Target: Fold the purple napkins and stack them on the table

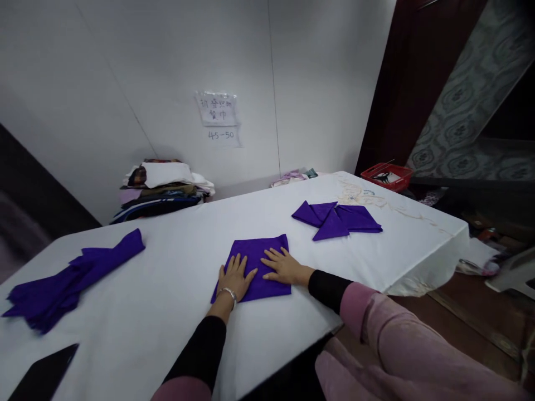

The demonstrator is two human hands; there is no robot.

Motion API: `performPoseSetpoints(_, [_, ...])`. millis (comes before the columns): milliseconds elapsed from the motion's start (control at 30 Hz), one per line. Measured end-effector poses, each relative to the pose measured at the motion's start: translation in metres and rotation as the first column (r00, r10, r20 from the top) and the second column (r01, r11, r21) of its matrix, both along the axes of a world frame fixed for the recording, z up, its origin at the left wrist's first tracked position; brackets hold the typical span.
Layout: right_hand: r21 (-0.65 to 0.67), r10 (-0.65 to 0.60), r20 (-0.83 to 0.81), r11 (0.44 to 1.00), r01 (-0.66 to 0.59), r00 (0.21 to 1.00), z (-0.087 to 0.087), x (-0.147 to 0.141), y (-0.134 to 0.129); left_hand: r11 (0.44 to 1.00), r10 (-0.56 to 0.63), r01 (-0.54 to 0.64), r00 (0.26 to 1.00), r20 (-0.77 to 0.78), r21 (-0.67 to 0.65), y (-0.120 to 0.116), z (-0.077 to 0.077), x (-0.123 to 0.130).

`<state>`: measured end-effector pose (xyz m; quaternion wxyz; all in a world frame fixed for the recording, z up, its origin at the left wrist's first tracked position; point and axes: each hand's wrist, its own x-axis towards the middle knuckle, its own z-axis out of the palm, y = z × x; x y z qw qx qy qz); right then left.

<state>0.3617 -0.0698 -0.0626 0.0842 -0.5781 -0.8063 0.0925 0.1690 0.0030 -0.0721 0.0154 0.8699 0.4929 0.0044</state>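
Note:
A purple cloth (258, 250), folded into a rough square, lies flat near the front edge of the white-covered table (167, 289). My left hand (234, 278), with a bracelet at the wrist, rests palm down on its left part, fingers spread. On its right part lies my right hand (285, 266), also flat with fingers apart. Beyond my right hand sit folded purple cloths (330, 223) with pointed, overlapping ends. A loose bunch of purple cloth (79, 278) stretches across the table's left side.
A dark flat object (44, 376) lies at the front left corner. Against the wall is a stack of clothes (165, 189). A red basket (388, 176) stands at the far right. Paper signs (219, 120) hang on the wall.

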Motion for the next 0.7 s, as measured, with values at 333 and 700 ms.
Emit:
performPoseSetpoints(333, [-0.052, -0.218, 0.001, 0.975, 0.218, 0.976, -0.002, 0.071, 0.031, 1.000, 0.007, -0.006, 0.999, 0.034, -0.023, -0.002, 0.000, 0.000])
performPoseSetpoints(700, [-0.043, -0.224, -0.217, 0.975, 0.219, 0.950, -0.008, 0.092, 0.031, 0.999, -0.050, 0.050, 0.980, 0.190, 0.005, -0.027, 0.021, 0.004])
